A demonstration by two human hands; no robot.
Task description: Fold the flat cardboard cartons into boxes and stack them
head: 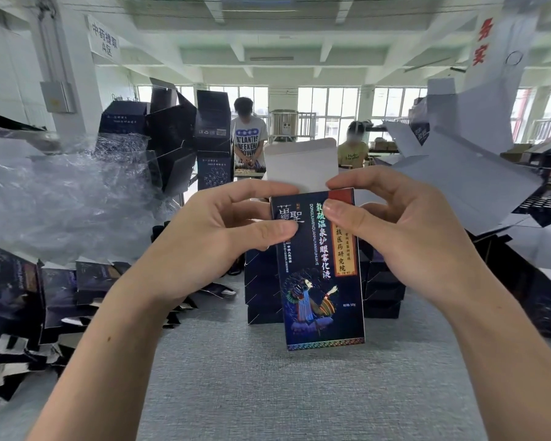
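A dark blue printed carton (322,281) is held upright above the grey table (299,393), its white top flap (301,167) standing open. My left hand (223,224) grips the carton's upper left edge, thumb on the front face. My right hand (392,224) grips the upper right edge, thumb pressed on the front near the red corner. Behind the carton stands a stack of folded dark boxes (384,294). Flat dark cartons (54,297) lie piled at the left.
Crumpled clear plastic wrap (61,198) covers the left side. Tall dark boxes (185,138) stand at the back left, and white-backed flat cartons (465,173) fan out at the right. Two persons work at a far table (252,173).
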